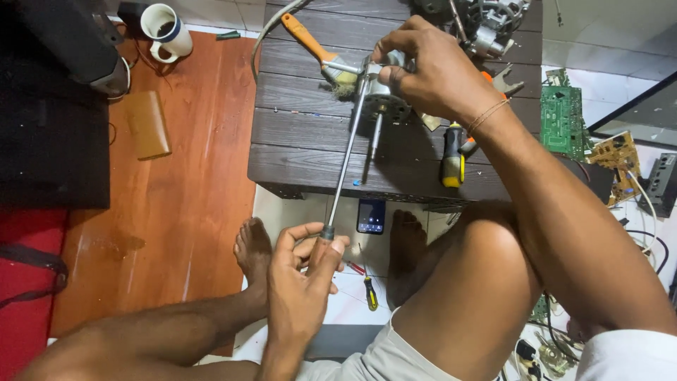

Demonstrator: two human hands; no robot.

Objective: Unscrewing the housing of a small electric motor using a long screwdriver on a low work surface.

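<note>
— On the far left of the floor, what do you see?

— On the orange boards stands a white mug (166,29). Then comes the dark slatted table (296,155), with a brush (321,51) lying on it.

— And the left hand (300,289)?

— It is low, between the legs. Its fingers are curled and pinch the handle of a long screwdriver (345,166). The shaft goes up to the small motor (381,95) on the table.

— The right hand (430,67)?

— Its fingers are bent and close around the top of the motor, pressing it down on the table. Near the wrist lies a yellow-black tool (451,159), and further right green circuit boards (563,120).

— How to do this turning well?

— I think the shaft must stay straight in line with the screw, with a steady push while twisting, so the tip does not slip. The right hand should keep the motor from rotating.
</note>
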